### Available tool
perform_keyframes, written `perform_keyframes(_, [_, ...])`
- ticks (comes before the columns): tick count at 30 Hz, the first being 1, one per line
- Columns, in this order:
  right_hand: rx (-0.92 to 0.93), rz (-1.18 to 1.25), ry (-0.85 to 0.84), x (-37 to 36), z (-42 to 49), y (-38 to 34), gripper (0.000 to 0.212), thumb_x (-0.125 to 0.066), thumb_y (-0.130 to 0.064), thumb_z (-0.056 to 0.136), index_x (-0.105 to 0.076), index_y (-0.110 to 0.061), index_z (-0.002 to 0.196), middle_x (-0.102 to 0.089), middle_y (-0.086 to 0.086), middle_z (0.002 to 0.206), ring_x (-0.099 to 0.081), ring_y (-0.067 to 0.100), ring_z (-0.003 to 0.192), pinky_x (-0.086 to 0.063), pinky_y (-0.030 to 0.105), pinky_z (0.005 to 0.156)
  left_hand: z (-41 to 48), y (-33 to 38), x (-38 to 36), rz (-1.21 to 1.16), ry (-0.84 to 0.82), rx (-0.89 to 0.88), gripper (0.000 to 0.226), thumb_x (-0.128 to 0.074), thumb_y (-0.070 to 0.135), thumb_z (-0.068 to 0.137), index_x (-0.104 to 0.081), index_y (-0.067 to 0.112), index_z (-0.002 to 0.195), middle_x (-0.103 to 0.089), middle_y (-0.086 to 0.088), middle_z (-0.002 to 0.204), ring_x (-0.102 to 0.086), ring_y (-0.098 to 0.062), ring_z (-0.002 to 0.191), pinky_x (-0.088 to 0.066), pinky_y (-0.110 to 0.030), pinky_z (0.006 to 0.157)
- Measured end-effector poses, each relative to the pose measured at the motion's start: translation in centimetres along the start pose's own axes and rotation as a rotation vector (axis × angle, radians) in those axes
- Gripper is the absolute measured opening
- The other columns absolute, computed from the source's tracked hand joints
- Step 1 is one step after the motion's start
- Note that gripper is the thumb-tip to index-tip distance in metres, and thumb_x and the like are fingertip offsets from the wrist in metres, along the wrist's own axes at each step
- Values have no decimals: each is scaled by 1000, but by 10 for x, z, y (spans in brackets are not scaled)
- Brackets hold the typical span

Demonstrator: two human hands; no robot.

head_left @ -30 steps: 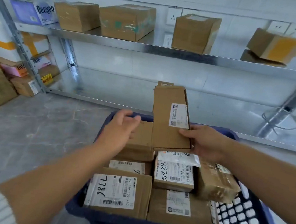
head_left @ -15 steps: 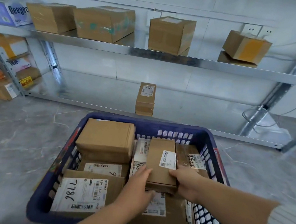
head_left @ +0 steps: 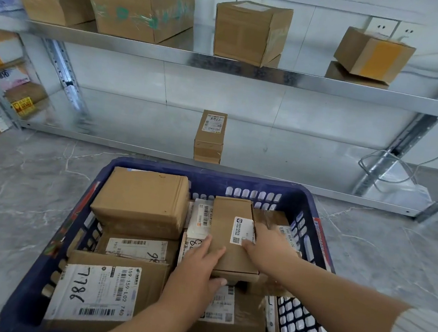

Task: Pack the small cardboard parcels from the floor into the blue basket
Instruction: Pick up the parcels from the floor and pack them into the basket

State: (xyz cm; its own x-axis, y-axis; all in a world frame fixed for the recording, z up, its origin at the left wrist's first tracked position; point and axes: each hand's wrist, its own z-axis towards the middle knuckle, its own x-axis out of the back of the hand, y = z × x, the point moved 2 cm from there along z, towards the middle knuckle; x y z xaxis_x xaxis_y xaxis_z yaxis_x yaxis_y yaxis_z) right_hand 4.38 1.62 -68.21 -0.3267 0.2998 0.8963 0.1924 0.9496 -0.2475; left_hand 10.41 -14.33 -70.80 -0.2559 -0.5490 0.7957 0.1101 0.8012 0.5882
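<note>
The blue basket [head_left: 238, 180] stands on the floor [head_left: 21, 185], packed nearly to its rim. A large plain parcel [head_left: 141, 201] occupies its far-left corner, leaving only a narrow lane toward the right wall. The narrow parcel [head_left: 225, 226] lies flat in that lane on top of lower parcels [head_left: 202, 215], probably because its slim shape fits there. Its long axis runs from near rim to far rim. Its label [head_left: 242, 230] faces up. The left hand [head_left: 199, 269] grips its near-left edge, thumb against the near end. The right hand [head_left: 266, 248] grips its right side, thumb on the label.
</note>
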Motion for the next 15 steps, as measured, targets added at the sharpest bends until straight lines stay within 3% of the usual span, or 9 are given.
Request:
perform_keyframes(2, [135,-37,72,0,5,-6,59,-46,-32,100,-20,-24,152,-17,5,159,-19,27,147,-31,44,115,8,2,1,168,-37,-50,87,-60,54,86,-10,32,154,14,14,159,13,-11,148,-6,-33,120])
perform_keyframes(5, [306,-95,-60,-10,14,-18,57,-29,-34,105,-4,-22,155,12,-1,163,13,19,149,-10,45,122,21,5,-2,268,-136,-94,105,-59,63,82,10,29,153,23,11,158,28,-12,142,8,-37,119])
perform_keyframes(9, [314,-99,-123,-28,19,-17,59,-10,-44,104,1,-16,155,13,2,162,18,17,148,8,36,122,27,1,-10,369,-216,-103,102,-34,75,83,16,20,153,22,1,160,29,-16,143,12,-40,120])
perform_keyframes(12, [319,-123,-93,-35,18,-14,60,-6,-44,103,5,-16,155,16,1,162,22,16,147,15,34,118,28,1,-13,393,-226,-115,112,-3,84,64,18,17,152,23,-1,159,31,-17,142,14,-40,119])
perform_keyframes(15, [309,-135,-67,-42,19,-15,59,-6,-44,103,5,-17,155,17,1,161,23,16,146,16,35,117,30,-4,-14,420,-240,-128,115,6,80,57,18,16,152,24,-3,159,29,-17,143,16,-38,118])
